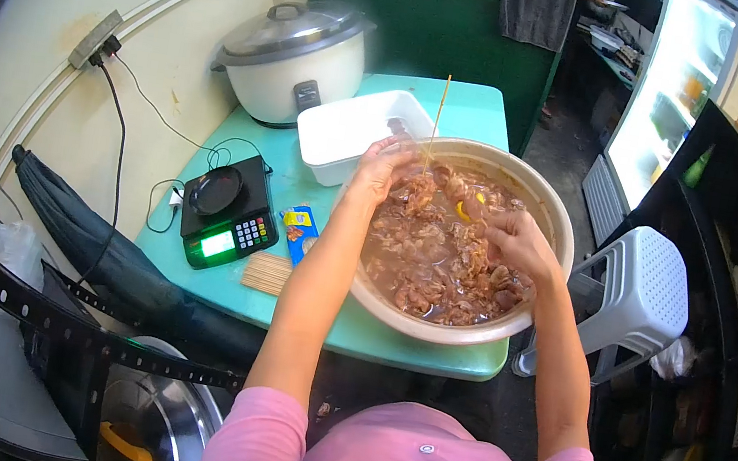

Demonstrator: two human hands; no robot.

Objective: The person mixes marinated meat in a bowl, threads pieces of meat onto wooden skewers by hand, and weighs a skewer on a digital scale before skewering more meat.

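A large round basin (562, 222) holds pieces of meat (424, 238) in brown liquid, with some yellow slices among them. Over its left part, my left hand (384, 169) is closed near a thin wooden skewer (442, 113) that stands upright, with meat at its lower end. My right hand (516, 239) is over the right part of the basin, fingers pressed together at the meat. Left of the basin lie a bundle of skewers (267, 273) and a blue packet (299, 233). A white rectangular tub (334, 145) is behind my left hand.
A black scale (230, 211) with a lit green display and a big rice cooker (293, 64) share the turquoise table (489, 115). To the right are a grey plastic stool (654, 285), dark shelves and a lit fridge (680, 95).
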